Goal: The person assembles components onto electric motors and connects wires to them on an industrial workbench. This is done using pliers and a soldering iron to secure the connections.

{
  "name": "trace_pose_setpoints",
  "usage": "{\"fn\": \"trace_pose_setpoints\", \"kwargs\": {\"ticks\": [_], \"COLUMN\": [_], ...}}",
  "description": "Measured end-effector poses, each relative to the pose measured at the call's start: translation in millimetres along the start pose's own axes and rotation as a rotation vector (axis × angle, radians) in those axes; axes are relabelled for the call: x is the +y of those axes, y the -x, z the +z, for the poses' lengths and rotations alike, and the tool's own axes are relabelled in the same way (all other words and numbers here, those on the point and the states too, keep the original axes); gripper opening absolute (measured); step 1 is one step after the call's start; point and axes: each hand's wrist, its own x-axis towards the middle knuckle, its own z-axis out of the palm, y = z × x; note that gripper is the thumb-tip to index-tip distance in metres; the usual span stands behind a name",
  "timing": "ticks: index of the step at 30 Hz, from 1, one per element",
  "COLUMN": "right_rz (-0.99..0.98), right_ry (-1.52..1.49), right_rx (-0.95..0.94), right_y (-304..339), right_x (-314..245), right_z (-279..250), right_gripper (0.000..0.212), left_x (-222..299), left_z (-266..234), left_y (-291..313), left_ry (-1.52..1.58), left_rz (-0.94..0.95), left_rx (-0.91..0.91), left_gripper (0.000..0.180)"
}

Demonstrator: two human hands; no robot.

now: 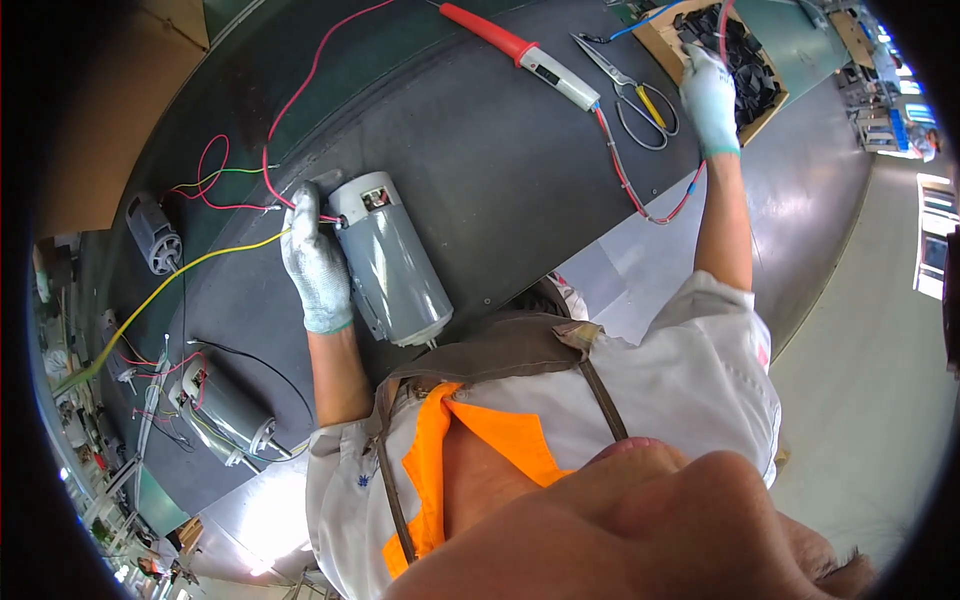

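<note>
The left hand (pixel 316 265) pinches a red wire (pixel 266 160) beside the motor (pixel 400 270); the right hand (pixel 710 103), grip unclear, seemingly picks black parts (pixel 757 75), needing one freed.

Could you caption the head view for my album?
Gloved left hand beside a grey motor, gloved right hand at a box of black parts, scissors lying nearby.

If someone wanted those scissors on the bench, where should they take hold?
Probably by the handle loops, coming from the wearer's side: the scissors lie flat with the loops toward the wearer and the pointed blades aimed away, to the far left.
</note>
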Motion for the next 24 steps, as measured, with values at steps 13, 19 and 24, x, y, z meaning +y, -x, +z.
{"fn": "trace_pose_setpoints", "kwargs": {"ticks": [13, 19, 24], "right_rz": [0.158, 0.129, 0.311], "right_ry": [0.218, -0.026, -1.287], "right_rx": [-0.447, -0.158, -0.232], "right_y": [-45, -36, -4], "right_x": [85, 62, -89], "right_z": [50, 70, -50], "right_gripper": [0.025, 0.019, 0.03], "left_x": [16, 16, 10], "left_z": [12, -9, -14], "left_y": [10, 32, 16], "left_ry": [-0.239, -0.139, -0.031], "left_rz": [-0.056, -0.139, -0.154], "left_rx": [-0.215, -0.014, -0.082], "left_gripper": [0.026, 0.029, 0.028]}}
